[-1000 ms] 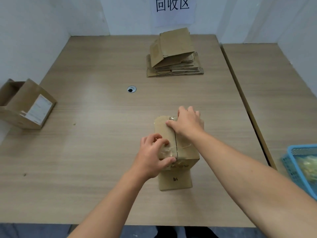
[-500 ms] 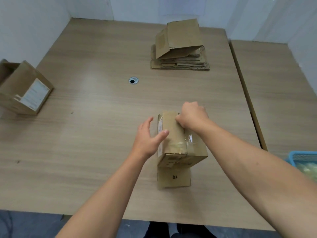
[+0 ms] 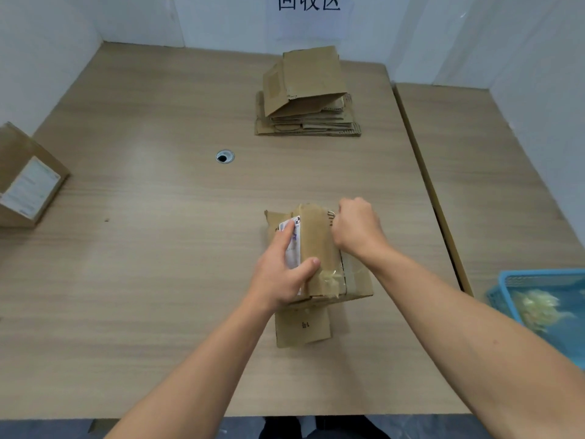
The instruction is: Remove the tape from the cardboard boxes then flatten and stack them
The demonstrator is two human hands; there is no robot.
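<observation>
As seen from above, shows a cardboard box (image 3: 319,248) standing on the table (image 3: 158,248) near its front edge, one flap (image 3: 302,326) lying flat toward the viewer. Grips the box with the left hand (image 3: 281,277), fingers together along the labelled left side, thumb pressed on the tape (image 3: 329,277) across the top. Sets the right hand (image 3: 357,229) as a curled fist at the top's far edge; cannot tell what its fingers pinch. Farther back, stack of flattened boxes (image 3: 307,103); at left, another box (image 3: 28,182); at right, blue basket (image 3: 506,280) holding crumpled tape (image 3: 538,307).

Cropped "回收区" on the wall sign (image 3: 308,17); upside-down "1号" on the box flap (image 3: 302,326)
</observation>
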